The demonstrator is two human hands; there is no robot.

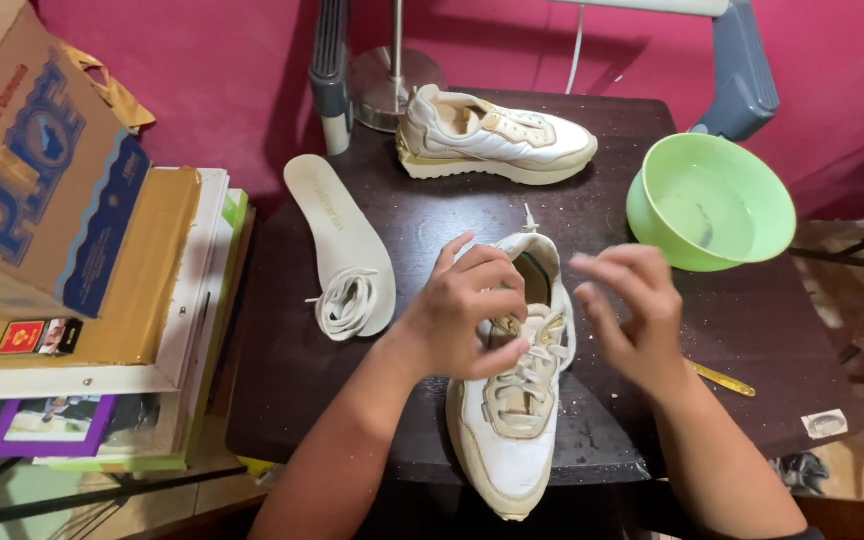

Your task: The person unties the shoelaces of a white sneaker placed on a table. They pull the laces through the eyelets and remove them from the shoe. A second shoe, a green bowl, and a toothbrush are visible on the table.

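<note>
Clearly, the left hand (472, 320) pinches the near shoe's (512, 400) laces while the right hand (632, 315) hovers spread; a sharp tug could jolt the green bowl (752, 170) of water.

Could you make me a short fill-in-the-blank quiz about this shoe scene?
1. The left hand touches the near shoe's ____.
2. The bowl is coloured ____.
3. A coiled lace lies on the loose ____.
4. The far shoe lies on the dark ____.

Missing words: laces; green; insole; table
</note>
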